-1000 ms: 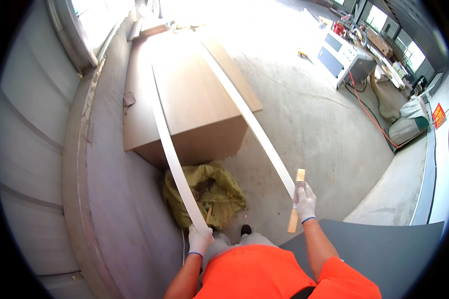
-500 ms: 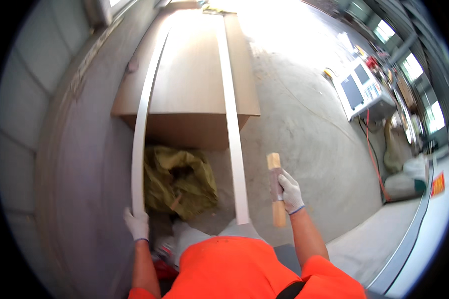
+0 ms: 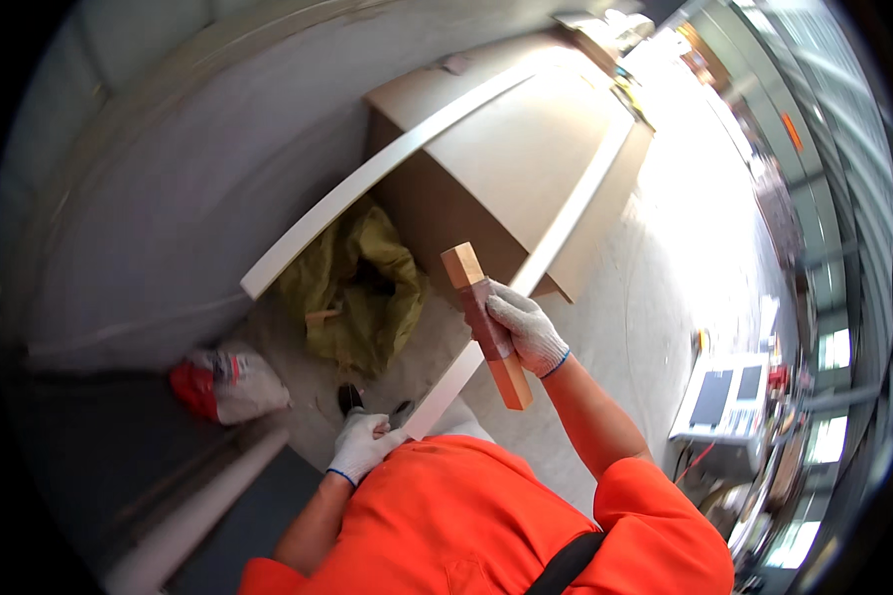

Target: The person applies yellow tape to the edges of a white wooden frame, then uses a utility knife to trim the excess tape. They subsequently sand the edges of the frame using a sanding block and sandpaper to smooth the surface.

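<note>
My right hand (image 3: pixel 528 332), in a white knit glove, is closed around a wood block (image 3: pixel 494 332) wrapped at its middle with brownish-red sandpaper. The block stands tilted above the right-hand white strip (image 3: pixel 566 223); whether it touches cannot be told. My left hand (image 3: pixel 365 443), gloved too, is closed at that strip's near end, by my orange shirt. The left-hand white strip (image 3: pixel 367 174) has its near end free, jutting past the brown board box (image 3: pixel 506 159) that both strips rest on.
A crumpled olive-green sack (image 3: pixel 357 288) sits on the floor below the strips. A white and red bag (image 3: pixel 230 384) lies at the left, near a grey wall (image 3: pixel 189 198). A white machine with dark panels (image 3: pixel 724 397) stands at the right.
My left hand has left the left strip and come to the near end of the right strip. My right hand brought the block inward over that strip. The view has turned.
</note>
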The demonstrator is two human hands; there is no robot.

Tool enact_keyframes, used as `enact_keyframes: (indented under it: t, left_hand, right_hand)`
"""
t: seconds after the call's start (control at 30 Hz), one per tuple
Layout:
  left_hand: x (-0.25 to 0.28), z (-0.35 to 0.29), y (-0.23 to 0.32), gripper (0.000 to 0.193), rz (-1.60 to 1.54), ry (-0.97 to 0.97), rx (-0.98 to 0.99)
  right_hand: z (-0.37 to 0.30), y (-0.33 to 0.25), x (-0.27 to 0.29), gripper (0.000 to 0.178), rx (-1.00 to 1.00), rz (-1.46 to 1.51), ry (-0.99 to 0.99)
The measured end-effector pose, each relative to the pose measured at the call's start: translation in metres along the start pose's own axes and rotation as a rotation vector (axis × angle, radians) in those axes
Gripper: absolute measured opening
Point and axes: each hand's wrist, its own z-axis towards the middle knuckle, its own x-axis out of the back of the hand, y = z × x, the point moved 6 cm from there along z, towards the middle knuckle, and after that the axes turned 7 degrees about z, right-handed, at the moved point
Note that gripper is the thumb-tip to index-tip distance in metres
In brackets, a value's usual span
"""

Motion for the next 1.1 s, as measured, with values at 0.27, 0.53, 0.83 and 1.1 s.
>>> enact_keyframes:
  t: [0.27,0.53,0.83,1.1]
  left_hand:
    - [-0.135,-0.012,-0.058,0.034,-0.751,0.252,0.125]
    - [-0.166,-0.010,0.008,0.038,-1.419,1.092,0.299]
    - [-0.190,0.045,0.031,0.032,-1.553,1.574,0.234]
    - [-0.173,0.033,0.035,0.026,-0.807,1.890,0.435]
  right_hand:
    - [0.079,0.049,-0.088,0.049,-0.198,-0.935,-0.723]
    - [0.065,0.166,-0.116,0.046,-0.255,-1.336,-1.431]
    - [0.064,0.215,-0.104,0.033,-0.043,-1.201,-1.666]
    - [0.047,0.239,-0.127,0.025,-0.099,-1.226,-1.674]
